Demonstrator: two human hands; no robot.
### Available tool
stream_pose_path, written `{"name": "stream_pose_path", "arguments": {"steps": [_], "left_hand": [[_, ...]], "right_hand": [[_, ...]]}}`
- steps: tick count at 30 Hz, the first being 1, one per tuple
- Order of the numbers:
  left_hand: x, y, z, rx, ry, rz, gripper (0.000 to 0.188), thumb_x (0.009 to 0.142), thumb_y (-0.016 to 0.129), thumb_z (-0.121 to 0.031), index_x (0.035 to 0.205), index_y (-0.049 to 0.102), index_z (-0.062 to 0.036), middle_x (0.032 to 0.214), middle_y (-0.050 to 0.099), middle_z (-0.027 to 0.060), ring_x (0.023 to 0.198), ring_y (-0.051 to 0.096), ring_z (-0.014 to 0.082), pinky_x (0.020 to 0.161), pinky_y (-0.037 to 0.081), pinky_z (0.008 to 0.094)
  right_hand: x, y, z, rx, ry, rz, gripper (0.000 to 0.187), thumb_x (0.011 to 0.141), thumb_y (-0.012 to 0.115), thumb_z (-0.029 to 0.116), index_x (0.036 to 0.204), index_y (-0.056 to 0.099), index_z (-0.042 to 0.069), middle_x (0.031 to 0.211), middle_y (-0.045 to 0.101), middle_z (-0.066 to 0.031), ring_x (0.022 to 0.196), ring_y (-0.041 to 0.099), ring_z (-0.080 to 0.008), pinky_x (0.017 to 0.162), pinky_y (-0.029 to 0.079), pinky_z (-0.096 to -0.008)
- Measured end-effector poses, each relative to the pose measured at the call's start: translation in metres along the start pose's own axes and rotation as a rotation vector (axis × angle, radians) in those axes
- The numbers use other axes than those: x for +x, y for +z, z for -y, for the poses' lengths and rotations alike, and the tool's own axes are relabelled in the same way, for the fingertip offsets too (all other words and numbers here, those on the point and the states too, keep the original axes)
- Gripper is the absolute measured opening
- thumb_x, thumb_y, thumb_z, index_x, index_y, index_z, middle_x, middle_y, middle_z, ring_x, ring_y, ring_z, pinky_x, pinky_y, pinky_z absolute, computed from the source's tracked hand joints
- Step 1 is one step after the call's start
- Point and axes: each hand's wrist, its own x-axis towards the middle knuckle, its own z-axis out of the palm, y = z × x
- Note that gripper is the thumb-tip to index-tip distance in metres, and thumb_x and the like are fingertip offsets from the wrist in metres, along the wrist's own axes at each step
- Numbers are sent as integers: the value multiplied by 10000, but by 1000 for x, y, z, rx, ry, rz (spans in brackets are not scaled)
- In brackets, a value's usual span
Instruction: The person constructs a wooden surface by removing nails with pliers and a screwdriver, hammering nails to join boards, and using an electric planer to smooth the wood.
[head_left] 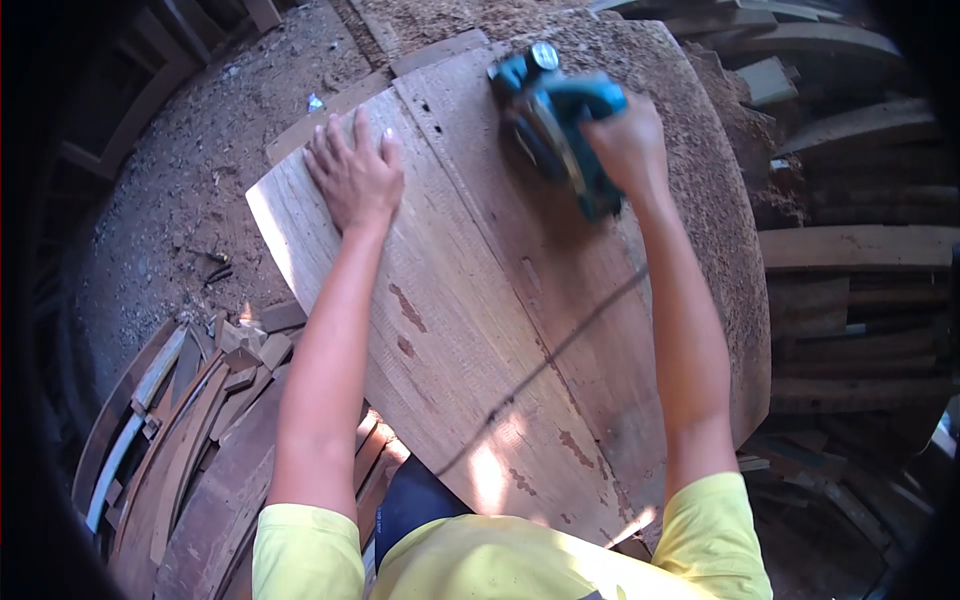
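Observation:
A teal electric planer (565, 125) rests on a wide wooden panel (470, 290) near its far end, a little blurred. My right hand (632, 145) is wrapped round the planer's rear handle. Flat on the panel's far left part lies my left hand (357, 175), fingers spread and pressing on the wood. A dark power cord (560, 350) trails across the panel toward my body. Long joints run between the panel's boards, and darker rough patches (408, 308) mark the surface. The planer's sole is hidden against the wood.
Wood shavings (700, 190) cover the right side of the work surface. Stacked planks (860, 250) stand along the right. Scrap wood pieces (200, 430) pile up at the lower left. Gravelly ground (180, 200) lies at the far left, with a small dark object (218, 270) on it.

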Motion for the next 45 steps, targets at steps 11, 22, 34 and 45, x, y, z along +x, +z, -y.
{"name": "stream_pose_path", "arguments": {"steps": [11,22,34,45], "left_hand": [[1,2,-8,-54,-19,-28,566,1076,480,-422,1619,478,-264,1649,449,165,1574,353,374,1321,188,568],[5,15,-7,64,12,-7,580,1096,374,-426,1657,416,-285,1697,409,157,1600,338,347,1333,187,582],[5,8,-10,26,6,-16,558,1074,418,-406,1563,517,-155,1668,444,167,1585,361,365,1324,218,562],[1,5,-7,-69,7,-70,501,1045,448,-344,1436,550,-47,1616,465,211,1556,377,389,1318,225,563]], "right_hand": [[151,62,53,72,90,130,314,841,713,214,922,761,-86,836,766,-268,784,787,-358,663,600,-457],[-368,-186,-106,27,488,135,542,774,688,-38,1313,741,-9,1090,812,-156,1015,763,-183,932,571,-356],[-266,-141,-64,15,419,108,553,759,747,7,1310,756,52,1026,798,-215,961,794,-228,887,577,-363],[85,29,13,-28,152,62,301,829,774,227,1016,784,-8,844,767,-230,779,773,-355,714,592,-439]]}}
